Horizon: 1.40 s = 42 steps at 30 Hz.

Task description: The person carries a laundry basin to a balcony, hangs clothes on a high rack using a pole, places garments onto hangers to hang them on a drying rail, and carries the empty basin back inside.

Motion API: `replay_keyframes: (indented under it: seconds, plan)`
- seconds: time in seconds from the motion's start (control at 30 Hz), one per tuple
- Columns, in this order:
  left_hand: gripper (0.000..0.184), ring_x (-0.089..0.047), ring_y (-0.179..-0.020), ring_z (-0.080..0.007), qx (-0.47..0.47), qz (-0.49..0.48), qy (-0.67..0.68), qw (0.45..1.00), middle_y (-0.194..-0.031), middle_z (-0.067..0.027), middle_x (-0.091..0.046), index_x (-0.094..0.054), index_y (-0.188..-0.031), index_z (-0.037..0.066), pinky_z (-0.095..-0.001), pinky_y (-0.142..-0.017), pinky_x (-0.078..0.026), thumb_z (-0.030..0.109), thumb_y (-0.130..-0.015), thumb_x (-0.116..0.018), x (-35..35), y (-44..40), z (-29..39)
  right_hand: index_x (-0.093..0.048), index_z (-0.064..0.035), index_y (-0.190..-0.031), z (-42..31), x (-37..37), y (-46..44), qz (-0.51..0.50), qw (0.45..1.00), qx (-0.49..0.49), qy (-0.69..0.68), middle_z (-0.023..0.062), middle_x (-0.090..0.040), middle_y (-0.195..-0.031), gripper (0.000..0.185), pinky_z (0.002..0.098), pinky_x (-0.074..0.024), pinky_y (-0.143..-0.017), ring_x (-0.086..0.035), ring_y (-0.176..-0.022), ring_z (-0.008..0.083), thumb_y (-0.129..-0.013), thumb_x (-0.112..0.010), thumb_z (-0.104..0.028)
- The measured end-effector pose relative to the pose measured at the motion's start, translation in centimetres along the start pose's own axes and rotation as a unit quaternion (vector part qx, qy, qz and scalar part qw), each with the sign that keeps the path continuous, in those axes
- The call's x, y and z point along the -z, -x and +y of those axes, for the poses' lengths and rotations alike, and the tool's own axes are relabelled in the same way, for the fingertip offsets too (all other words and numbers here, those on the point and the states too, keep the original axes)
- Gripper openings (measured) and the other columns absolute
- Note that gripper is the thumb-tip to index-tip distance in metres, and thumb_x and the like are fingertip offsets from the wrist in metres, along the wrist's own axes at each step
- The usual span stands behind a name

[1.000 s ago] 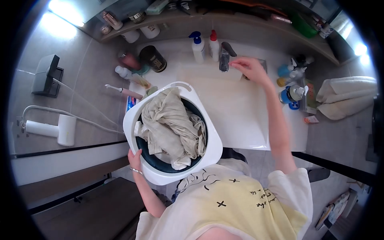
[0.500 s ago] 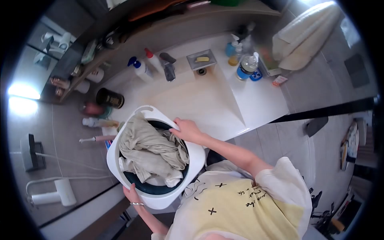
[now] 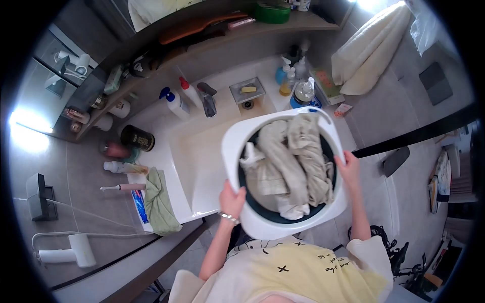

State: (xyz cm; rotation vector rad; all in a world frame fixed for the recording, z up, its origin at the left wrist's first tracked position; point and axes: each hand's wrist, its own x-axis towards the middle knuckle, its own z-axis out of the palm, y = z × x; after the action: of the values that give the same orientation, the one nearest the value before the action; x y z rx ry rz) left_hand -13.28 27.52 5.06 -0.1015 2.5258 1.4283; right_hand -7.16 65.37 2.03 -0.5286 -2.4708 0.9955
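Note:
A white laundry basin (image 3: pixel 265 226) with a dark green inside is held up in front of my body, over the right front part of the sink counter. Crumpled beige-grey clothes (image 3: pixel 307 156) lie in it, with a whitish piece of cloth (image 3: pixel 293 211) at the near side. My left hand (image 3: pixel 232 202), with a bracelet at the wrist, grips the basin's left rim. On the opposite side, my right hand (image 3: pixel 348 170) has its fingers over the rim. Parts of the fingers of both hands are hidden by the basin.
Behind the basin is the sink (image 3: pixel 194 151) with a faucet (image 3: pixel 208 103) and a soap tray (image 3: pixel 260 91). Pump bottles (image 3: pixel 177 105) and a black canister (image 3: pixel 137 138) line the counter. A green cloth (image 3: pixel 160 202) hangs over its left front edge. A towel (image 3: pixel 371 50) hangs at right.
Both hands have carried the basin of clothes from the counter's left side to the right. My right hand has shifted from the far rim to the right rim. The green cloth is now uncovered.

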Motion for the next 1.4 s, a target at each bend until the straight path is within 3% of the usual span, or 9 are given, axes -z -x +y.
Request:
replay_keyframes:
  seconds: [0.13,0.43,0.63,0.9,1.07,1.13,1.17,1.33,1.4]
  plan:
    - [0.030,-0.056,-0.065,-0.0371,-0.085,-0.017,-0.004,0.996,-0.069,-0.0196,-0.057,-0.045,-0.089,0.000,-0.0422,-0.060,-0.044,0.020,-0.070,-0.057,-6.0,-1.7,1.0,-0.057,0.0009,-0.081,1.8,4.6,-0.7,-0.001,0.997,-0.059,0.053,0.0118,-0.060,-0.065,0.023,0.0282,-0.0424,-0.052,-0.057,-0.056,0.0153,-0.072,-0.063,-0.019]
    - [0.030,-0.059,-0.070,-0.0295,-0.030,-0.080,-0.062,0.994,-0.077,-0.0171,-0.059,-0.048,-0.092,-0.001,-0.0352,-0.062,-0.045,0.017,-0.069,-0.057,-8.5,-4.6,2.5,-0.056,-0.0001,-0.082,4.3,4.9,-1.9,-0.008,0.993,-0.092,0.074,0.0142,-0.060,-0.069,0.028,0.0329,-0.0441,-0.056,-0.059,-0.062,0.0267,-0.072,-0.062,-0.025]
    - [0.030,-0.057,-0.070,-0.0363,-0.067,-0.082,-0.008,0.994,-0.073,-0.0194,-0.058,-0.046,-0.090,0.002,-0.0416,-0.063,-0.044,0.019,-0.068,-0.055,-8.6,-5.2,1.3,-0.054,-0.0030,-0.091,2.2,5.0,-1.9,0.050,0.986,-0.052,0.148,0.0113,-0.057,-0.078,0.028,0.0323,-0.0445,-0.062,-0.057,-0.068,0.0243,-0.072,-0.063,-0.022]
    - [0.039,-0.058,-0.076,-0.0352,-0.076,-0.109,0.048,0.990,-0.082,-0.0184,-0.060,-0.046,-0.100,0.001,-0.0392,-0.068,-0.045,0.018,-0.067,-0.054,-9.3,-5.8,0.1,-0.057,0.0016,-0.083,-12.4,11.7,0.7,0.081,0.988,0.070,-0.114,0.0044,-0.059,-0.070,0.009,0.0223,-0.0429,-0.063,-0.054,-0.066,0.0095,-0.074,-0.059,0.000]
    - [0.042,-0.056,-0.076,-0.0252,-0.073,-0.126,0.098,0.984,-0.085,-0.0144,-0.058,-0.047,-0.103,-0.002,-0.0334,-0.069,-0.044,0.014,-0.066,-0.056,-9.7,-6.1,-0.3,-0.058,0.0007,-0.083,-8.9,10.2,0.9,0.099,0.935,-0.055,-0.336,0.0039,-0.057,-0.068,0.013,0.0215,-0.0427,-0.062,-0.054,-0.064,0.0097,-0.080,-0.056,-0.012]
    - [0.042,-0.058,-0.078,-0.0318,-0.089,-0.124,0.094,0.984,-0.086,-0.0171,-0.060,-0.046,-0.104,0.001,-0.0373,-0.070,-0.044,0.016,-0.066,-0.056,-10.0,-6.5,-1.2,-0.060,-0.0014,-0.088,-7.4,7.4,1.0,0.056,0.991,-0.118,-0.002,0.0046,-0.060,-0.072,0.015,0.0234,-0.0435,-0.065,-0.056,-0.068,0.0114,-0.078,-0.058,-0.013]
    - [0.041,-0.058,-0.078,-0.0309,-0.101,-0.132,0.115,0.979,-0.085,-0.0162,-0.060,-0.047,-0.103,0.001,-0.0370,-0.070,-0.044,0.016,-0.066,-0.056,-10.1,-6.6,-1.5,-0.062,-0.0018,-0.088,-5.6,6.8,1.5,0.007,0.995,-0.009,0.099,0.0051,-0.061,-0.077,0.017,0.0237,-0.0435,-0.067,-0.056,-0.073,0.0112,-0.077,-0.060,-0.015]
    - [0.043,-0.056,-0.079,-0.0279,-0.056,-0.148,0.089,0.983,-0.088,-0.0164,-0.059,-0.048,-0.104,-0.001,-0.0356,-0.073,-0.043,0.017,-0.066,-0.059,-9.6,-6.3,-0.9,-0.063,-0.0025,-0.088,-9.5,8.5,3.4,0.033,0.991,-0.037,-0.125,0.0038,-0.061,-0.081,0.016,0.0233,-0.0427,-0.070,-0.055,-0.076,0.0099,-0.077,-0.060,-0.013]
    - [0.042,-0.055,-0.080,-0.0279,-0.119,-0.135,0.113,0.977,-0.089,-0.0157,-0.059,-0.051,-0.100,-0.005,-0.0369,-0.074,-0.042,0.020,-0.068,-0.060,-9.8,-6.7,-2.0,-0.063,-0.0032,-0.089,-10.6,10.3,4.2,0.001,0.974,-0.027,-0.227,0.0034,-0.061,-0.084,0.015,0.0229,-0.0427,-0.071,-0.056,-0.078,0.0102,-0.078,-0.061,-0.013]
